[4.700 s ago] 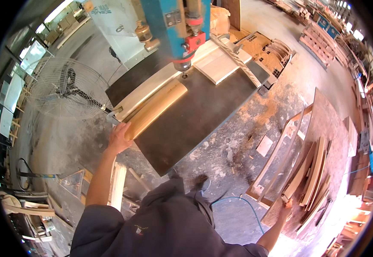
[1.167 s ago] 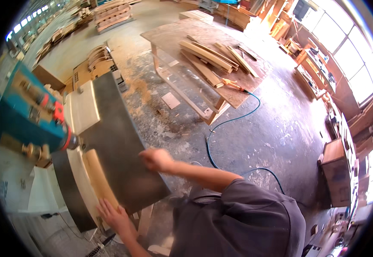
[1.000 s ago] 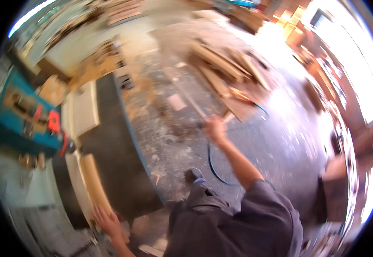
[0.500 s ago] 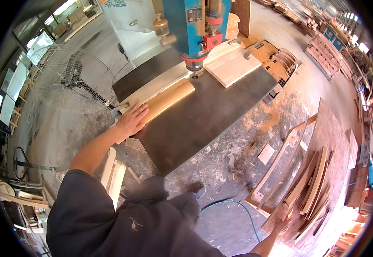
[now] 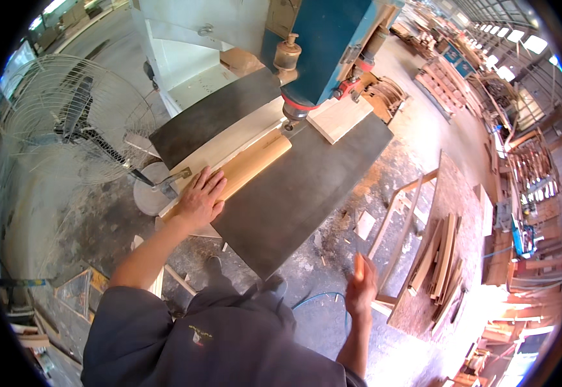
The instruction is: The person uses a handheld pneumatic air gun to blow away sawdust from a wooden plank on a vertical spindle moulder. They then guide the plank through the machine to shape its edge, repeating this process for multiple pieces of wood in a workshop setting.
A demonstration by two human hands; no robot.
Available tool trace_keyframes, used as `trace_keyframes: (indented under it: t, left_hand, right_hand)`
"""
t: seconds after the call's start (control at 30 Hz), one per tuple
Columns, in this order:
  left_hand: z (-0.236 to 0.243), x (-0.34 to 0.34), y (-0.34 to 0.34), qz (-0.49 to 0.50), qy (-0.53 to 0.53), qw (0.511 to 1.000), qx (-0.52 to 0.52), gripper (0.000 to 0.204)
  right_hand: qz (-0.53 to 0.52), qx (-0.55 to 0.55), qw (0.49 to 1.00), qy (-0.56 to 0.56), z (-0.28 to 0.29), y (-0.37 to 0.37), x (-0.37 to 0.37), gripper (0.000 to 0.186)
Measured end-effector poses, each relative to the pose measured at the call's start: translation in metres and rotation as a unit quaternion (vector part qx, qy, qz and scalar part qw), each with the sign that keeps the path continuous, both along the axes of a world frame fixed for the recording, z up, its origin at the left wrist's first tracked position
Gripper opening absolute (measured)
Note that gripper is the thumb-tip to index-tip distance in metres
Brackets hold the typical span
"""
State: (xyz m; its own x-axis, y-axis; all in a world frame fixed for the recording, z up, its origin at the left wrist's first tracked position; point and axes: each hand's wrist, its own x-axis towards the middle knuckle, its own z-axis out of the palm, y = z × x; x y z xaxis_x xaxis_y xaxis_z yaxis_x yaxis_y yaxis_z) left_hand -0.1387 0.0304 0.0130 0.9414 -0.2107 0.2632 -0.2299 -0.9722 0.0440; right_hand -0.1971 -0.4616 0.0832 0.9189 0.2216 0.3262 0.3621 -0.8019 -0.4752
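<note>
My left hand (image 5: 198,198) rests on the left end of a long, pale wooden piece (image 5: 255,161) with a rounded top. Its fingers are stretched out over the wood, and the thumb lies along the near side. The piece lies on a dark machine table (image 5: 294,193), alongside a light wooden fence (image 5: 242,143). Beyond its right end, the machine's spindle (image 5: 289,122) hangs under a blue head (image 5: 316,51). At the lower right, my right hand (image 5: 361,290) is closed around an orange handle (image 5: 359,263). A thin shaft seems to rise from it, too blurred to name the tool.
A flat board (image 5: 339,119) sits at the table's far right. A wire-caged fan (image 5: 78,119) stands to the left. On the right, a low wooden bench (image 5: 445,193) carries several curved wooden strips (image 5: 439,258). Offcuts and a blue hose (image 5: 320,297) lie on the floor.
My right hand has come up and left from the bench's near edge, carrying the orange-handled tool. My left hand stays on the wooden piece. The view has shifted.
</note>
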Motion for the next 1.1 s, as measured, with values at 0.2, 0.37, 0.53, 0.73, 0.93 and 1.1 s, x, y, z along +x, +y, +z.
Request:
trace_keyframes:
  t: [0.2, 0.37, 0.53, 0.73, 0.93, 1.1]
  left_hand:
    - [-0.018, -0.004, 0.009, 0.005, -0.009, 0.998, -0.056, 0.062]
    - [-0.016, -0.005, 0.014, 0.007, -0.017, 0.998, -0.067, 0.062]
    - [-0.019, 0.004, 0.006, -0.005, -0.033, 0.997, -0.067, 0.061]
    - [-0.024, -0.005, 0.017, -0.012, 0.019, 0.999, -0.023, 0.063]
    - [-0.033, 0.004, 0.004, -0.025, 0.031, 0.999, 0.010, 0.070]
    - [-0.011, -0.011, 0.024, 0.003, 0.025, 0.999, 0.019, 0.067]
  right_hand:
    - [0.071, -0.071, 0.983, 0.156, 0.004, 0.141, 0.080, 0.049]
    - [0.013, -0.089, 0.987, 0.136, -0.004, 0.171, 0.097, 0.042]
    - [0.011, 0.008, 0.989, 0.149, -0.021, 0.135, 0.067, 0.044]
    - [-0.264, -0.035, 0.921, 0.285, -0.075, -0.020, 0.008, 0.040]
    - [-0.471, 0.079, 0.854, 0.209, -0.168, -0.276, -0.091, 0.054]
    - [-0.441, -0.002, 0.897, -0.012, -0.205, -0.343, -0.076, 0.054]
